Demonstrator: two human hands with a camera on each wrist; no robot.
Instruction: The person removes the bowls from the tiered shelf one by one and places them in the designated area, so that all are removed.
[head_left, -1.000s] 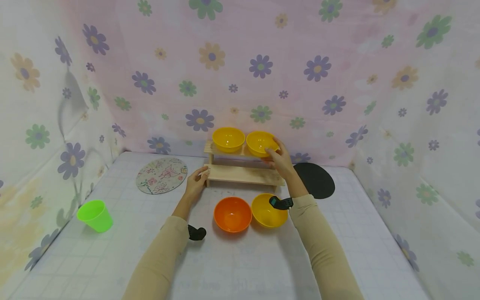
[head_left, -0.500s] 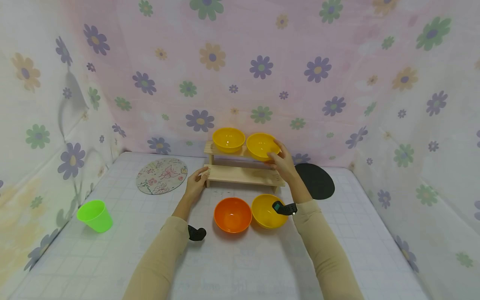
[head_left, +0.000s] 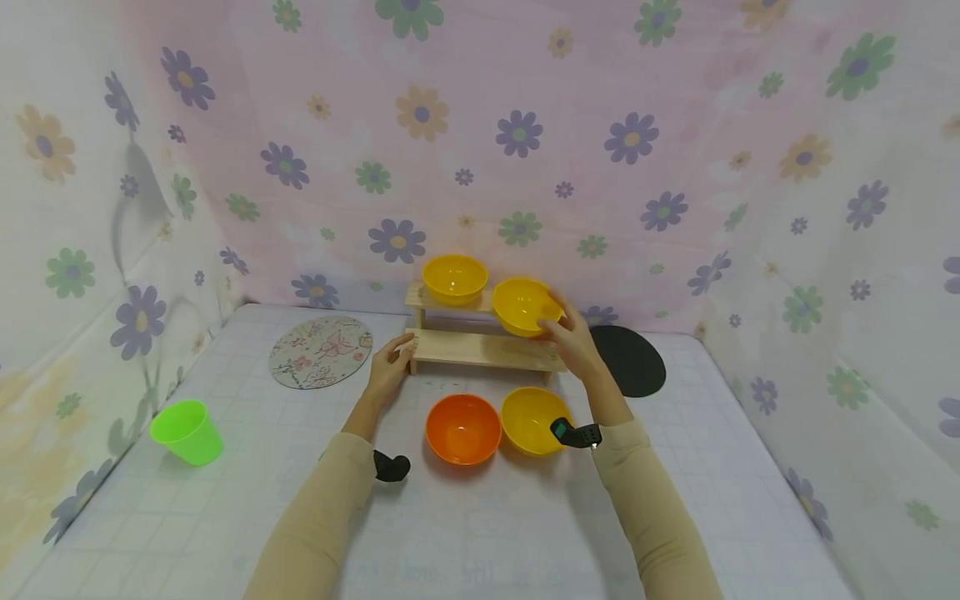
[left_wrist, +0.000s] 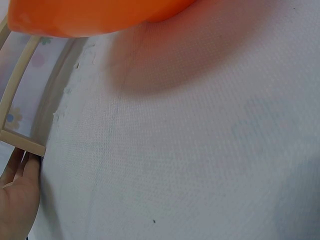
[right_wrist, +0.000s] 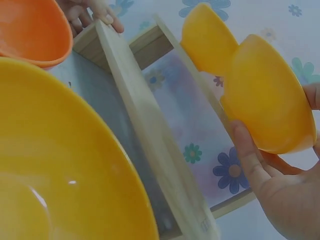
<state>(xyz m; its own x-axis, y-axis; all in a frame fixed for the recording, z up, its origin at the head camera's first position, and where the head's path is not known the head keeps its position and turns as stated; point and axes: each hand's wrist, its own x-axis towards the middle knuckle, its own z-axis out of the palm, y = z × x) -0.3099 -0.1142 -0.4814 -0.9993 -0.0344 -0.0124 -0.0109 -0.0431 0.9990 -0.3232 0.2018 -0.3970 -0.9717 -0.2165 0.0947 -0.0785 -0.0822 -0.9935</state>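
Note:
My right hand grips a yellow bowl by its right side, thumb and fingers on its wall. In the right wrist view this bowl is tilted, just off the upper shelf's front. Another yellow bowl sits on the upper shelf's left half. My left hand holds the left end of the two-tier wooden rack at its lower shelf. The left wrist view shows that hand against the rack's end, its fingers partly hidden. An orange bowl and a third yellow bowl stand before the rack.
A floral round mat lies left of the rack, a black round mat to its right. A green cup is at the table's left. Flower-patterned cloth walls close off the back and sides.
My right hand has brought the yellow bowl forward and down from the upper shelf's right half, toward the lower shelf. My left hand has stayed on the rack's left end.

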